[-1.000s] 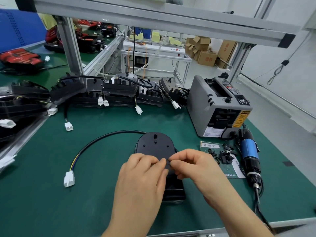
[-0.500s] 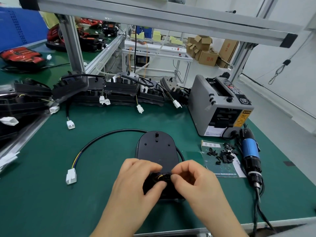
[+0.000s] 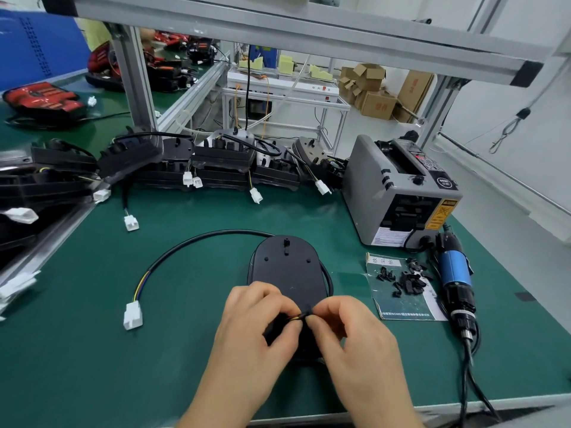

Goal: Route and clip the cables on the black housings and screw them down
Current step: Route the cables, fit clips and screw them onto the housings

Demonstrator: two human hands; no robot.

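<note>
Pinching the cable end together, left hand and right hand work over the black housing near the tabletop's front edge; a slip could let wires spring free or kink.

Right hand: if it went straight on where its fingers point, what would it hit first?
Probably the left hand: the right hand points at its fingertips, both pinching the thin wires on the black housing.

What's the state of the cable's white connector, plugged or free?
Free: the white connector lies alone on the green mat, mated to nothing.
</note>
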